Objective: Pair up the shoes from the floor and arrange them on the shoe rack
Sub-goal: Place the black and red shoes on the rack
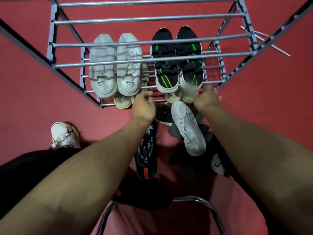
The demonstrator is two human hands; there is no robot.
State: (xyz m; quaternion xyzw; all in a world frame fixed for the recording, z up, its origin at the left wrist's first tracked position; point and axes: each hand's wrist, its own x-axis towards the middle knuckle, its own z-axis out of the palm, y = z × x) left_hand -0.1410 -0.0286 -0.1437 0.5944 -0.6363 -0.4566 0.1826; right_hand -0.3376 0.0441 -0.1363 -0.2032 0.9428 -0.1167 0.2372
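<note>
The grey metal shoe rack (152, 61) stands in front of me on the red floor. A white pair (115, 68) sits on its left side and a black pair with green stripes (177, 65) on its right. Cream shoes (122, 101) show on a lower shelf beneath them. My left hand (144, 106) hovers at the rack's front bar, fingers loosely curled and holding nothing. My right hand (207, 98) has its fingertips at the heel of the right black-green shoe. On the floor below my hands lie a single white shoe (188, 128), a black patterned shoe (146, 150) and other dark shoes.
My foot in a white sneaker (65, 134) stands on the floor at the left. A white shoe with a black mark (218, 164) lies at the right under my forearm. A curved metal tube (194, 199) and a black item (144, 195) are close below me.
</note>
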